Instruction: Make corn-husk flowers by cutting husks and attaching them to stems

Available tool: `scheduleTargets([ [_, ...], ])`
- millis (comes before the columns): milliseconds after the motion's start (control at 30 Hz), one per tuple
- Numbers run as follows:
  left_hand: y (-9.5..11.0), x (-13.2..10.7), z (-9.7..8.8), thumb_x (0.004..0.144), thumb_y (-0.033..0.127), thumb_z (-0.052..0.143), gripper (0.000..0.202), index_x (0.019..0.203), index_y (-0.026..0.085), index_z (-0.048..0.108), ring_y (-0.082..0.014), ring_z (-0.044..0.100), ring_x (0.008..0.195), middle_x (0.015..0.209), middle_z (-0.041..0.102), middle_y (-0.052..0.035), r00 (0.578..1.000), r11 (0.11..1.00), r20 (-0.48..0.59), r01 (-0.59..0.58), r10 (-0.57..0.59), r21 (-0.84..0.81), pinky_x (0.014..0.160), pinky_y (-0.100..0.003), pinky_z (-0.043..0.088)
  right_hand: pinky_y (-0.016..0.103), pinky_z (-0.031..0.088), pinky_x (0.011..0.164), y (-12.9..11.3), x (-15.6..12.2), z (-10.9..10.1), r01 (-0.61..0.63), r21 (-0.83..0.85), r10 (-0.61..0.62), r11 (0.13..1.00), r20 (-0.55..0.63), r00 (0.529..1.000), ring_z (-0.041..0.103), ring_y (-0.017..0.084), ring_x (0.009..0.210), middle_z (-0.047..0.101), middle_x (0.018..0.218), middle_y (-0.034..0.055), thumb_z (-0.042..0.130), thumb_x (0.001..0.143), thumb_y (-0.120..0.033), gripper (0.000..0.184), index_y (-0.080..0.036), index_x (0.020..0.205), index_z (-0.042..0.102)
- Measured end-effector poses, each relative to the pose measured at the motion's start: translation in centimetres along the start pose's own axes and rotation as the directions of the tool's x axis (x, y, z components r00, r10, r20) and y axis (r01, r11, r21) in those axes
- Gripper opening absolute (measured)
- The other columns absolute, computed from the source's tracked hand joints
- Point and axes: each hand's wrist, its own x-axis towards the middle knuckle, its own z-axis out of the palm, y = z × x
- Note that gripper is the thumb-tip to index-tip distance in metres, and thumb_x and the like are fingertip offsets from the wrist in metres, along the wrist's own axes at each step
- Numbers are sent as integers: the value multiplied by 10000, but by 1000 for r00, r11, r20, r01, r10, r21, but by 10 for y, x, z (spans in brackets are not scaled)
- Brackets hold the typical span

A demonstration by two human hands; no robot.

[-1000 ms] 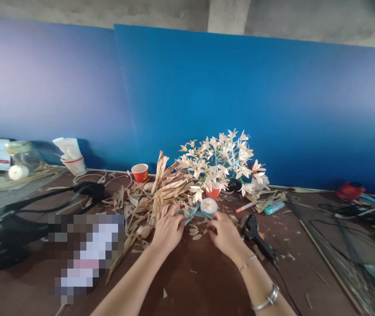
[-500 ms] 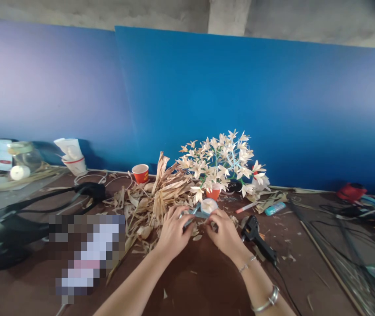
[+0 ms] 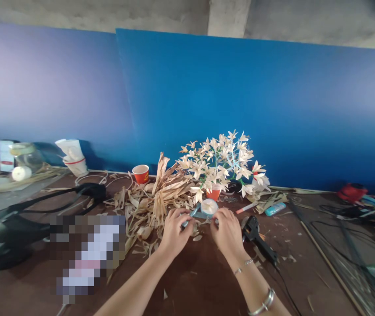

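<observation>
My left hand (image 3: pixel 177 230) is closed, its fingers curled round a thin light-blue piece (image 3: pixel 194 210) whose exact kind I cannot make out. Opposite it, my right hand (image 3: pixel 226 230) has its thumb and fingertips pinched together; whatever lies between them is hidden. Just beyond the fingertips is a small round whitish container (image 3: pixel 209 206). A flat bluish strip (image 3: pixel 202 215) lies between the hands, in front of the container. Behind it, a bunch of cream flowers (image 3: pixel 218 164) with green and pale-blue stems stands in a red paper cup (image 3: pixel 213 193).
Dried husks (image 3: pixel 166 193) are heaped left of the flowers, beside another red paper cup (image 3: pixel 140 174). A black glue gun (image 3: pixel 258 239) lies right of my right hand, its cable running forward. Farther off are a turquoise packet (image 3: pixel 275 209) and a black strap (image 3: pixel 59 193).
My right hand has shifted slightly right, widening the gap between the hands and showing more of the whitish container. My left hand has barely moved.
</observation>
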Motion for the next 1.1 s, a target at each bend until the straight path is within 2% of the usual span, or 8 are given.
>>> scheduleTargets([
  [67,-1,0,0,779,225,531,150,723,220,670,-210,534,891,899,626,-58,1000,1000,-10,5,-5,-4,782,-350,423,349,416,732,1,1,-1,-48,61,53,997,-83,995,522,211,803,560,819,75,476,727,-96,117,-167,778,555],
  [133,-1,0,-1,783,238,533,158,741,230,684,-210,535,885,896,627,-57,1000,1000,-2,-1,1,-13,784,-354,422,357,420,784,-2,1,-3,-8,189,27,982,-101,995,523,212,864,560,882,82,483,743,-120,142,-172,846,567],
  [267,2,0,-2,793,238,526,174,781,244,700,-207,534,893,896,628,-56,999,999,32,-14,16,-47,795,-353,425,357,438,813,-15,0,0,50,404,-43,914,-25,999,533,210,891,559,898,75,535,741,-152,116,-191,829,599],
  [533,5,0,-2,754,190,550,150,793,242,685,-207,539,900,900,626,-46,998,998,60,-8,12,-67,810,-365,430,279,464,695,-16,-2,6,-57,578,27,814,61,998,557,161,738,569,775,42,501,775,-120,116,-182,713,578],
  [633,6,0,-3,739,179,563,138,818,228,665,-206,531,916,921,622,-49,997,997,70,-21,26,-75,822,-366,423,269,452,691,-16,-2,6,-68,565,13,822,101,995,551,159,740,561,763,37,493,770,-111,124,-177,684,553],
  [767,6,-1,-2,736,164,560,105,713,221,646,-211,518,917,917,624,-41,995,998,78,-58,58,-8,807,-373,407,256,434,684,-17,-3,6,-40,506,-26,862,124,992,544,153,733,561,755,34,484,771,-105,124,-173,686,543],
  [933,10,-3,0,725,152,569,91,654,202,595,-233,485,981,948,623,-41,994,989,85,-81,71,121,800,-384,365,256,391,658,-20,-5,9,-3,296,-20,955,74,997,528,159,696,553,684,19,522,718,-103,100,-173,647,529],
  [1100,16,-5,2,727,155,564,95,646,199,586,-242,472,1003,949,629,-45,997,977,48,-71,62,199,815,-397,335,264,359,645,-28,-9,11,-45,136,40,990,36,999,530,160,665,565,663,19,535,700,-112,107,-174,616,510],
])
